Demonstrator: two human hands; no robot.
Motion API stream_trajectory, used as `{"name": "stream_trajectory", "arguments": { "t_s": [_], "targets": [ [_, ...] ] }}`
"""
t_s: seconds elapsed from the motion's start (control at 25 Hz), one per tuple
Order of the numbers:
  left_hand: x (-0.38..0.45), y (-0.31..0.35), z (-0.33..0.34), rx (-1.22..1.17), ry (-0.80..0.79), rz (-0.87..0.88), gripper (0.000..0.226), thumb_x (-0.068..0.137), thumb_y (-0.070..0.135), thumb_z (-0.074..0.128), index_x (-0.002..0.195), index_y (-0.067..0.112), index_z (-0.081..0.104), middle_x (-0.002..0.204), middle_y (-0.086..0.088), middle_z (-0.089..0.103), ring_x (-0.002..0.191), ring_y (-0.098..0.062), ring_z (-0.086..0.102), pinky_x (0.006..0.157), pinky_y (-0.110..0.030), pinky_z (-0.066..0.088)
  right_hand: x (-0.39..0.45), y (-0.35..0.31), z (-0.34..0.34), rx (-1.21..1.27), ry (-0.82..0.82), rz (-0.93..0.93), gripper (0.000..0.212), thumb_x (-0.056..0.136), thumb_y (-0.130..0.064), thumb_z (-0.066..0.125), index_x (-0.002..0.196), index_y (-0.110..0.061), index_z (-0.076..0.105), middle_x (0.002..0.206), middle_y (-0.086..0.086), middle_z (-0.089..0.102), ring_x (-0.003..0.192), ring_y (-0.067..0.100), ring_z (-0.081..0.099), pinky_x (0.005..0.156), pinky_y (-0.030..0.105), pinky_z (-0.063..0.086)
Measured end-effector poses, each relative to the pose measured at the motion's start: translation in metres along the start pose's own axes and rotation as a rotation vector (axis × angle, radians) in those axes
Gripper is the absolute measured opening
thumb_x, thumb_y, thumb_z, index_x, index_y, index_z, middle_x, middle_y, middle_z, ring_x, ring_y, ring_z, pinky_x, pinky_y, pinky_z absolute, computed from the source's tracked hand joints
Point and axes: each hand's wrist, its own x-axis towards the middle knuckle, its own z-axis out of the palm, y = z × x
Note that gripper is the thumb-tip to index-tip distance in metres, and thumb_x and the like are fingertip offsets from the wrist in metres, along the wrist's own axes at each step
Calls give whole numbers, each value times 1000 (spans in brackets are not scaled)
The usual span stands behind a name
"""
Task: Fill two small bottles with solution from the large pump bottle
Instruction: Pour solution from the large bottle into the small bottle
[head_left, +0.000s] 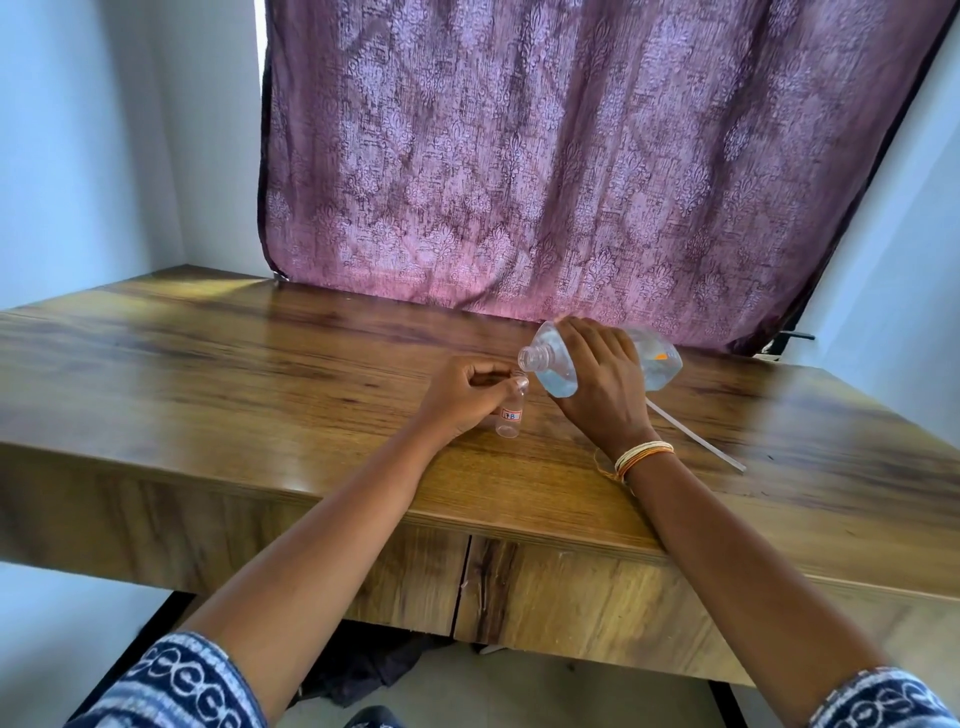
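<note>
Patterned sleeves (171, 686) lowest; I log left hand (462, 397) pinching small bottle (510, 415), right hand (602, 384) wrapped round tilted, pump-less large bottle (558, 364): first fill apparently underway, second bottle unseen.

table (260, 374): glossy wood grain | large bottle (558, 376): clear plastic | curtain (571, 156): patterned woven cloth

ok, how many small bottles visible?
1. The small bottle stands on the table, held by the left hand, under the tilted large bottle. A second may be hidden behind the hands.
</note>
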Motion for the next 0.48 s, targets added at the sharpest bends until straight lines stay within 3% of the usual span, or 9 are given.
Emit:
{"name": "stream_trajectory", "arguments": {
  "t_s": [0.28,0.48],
  "targets": [
    [6,-9,-3,91,27,65,21,80,20,77,99,13,75,92,-7,77,87,-22,74,78,-43,60,-1,2,3,-10,10,9,52,81,-30,70,125,-8,53,125,11,63,114,30,60,95,45,45],
    [3,-6,-1,41,4,41,22,82,12,73,103,5,73,93,-11,75,82,-18,74,64,-35,61,-1,4,4,-24,15,17,54,79,-26,73,126,-9,53,126,10,63,116,29,58,96,44,44]
  ]
}}
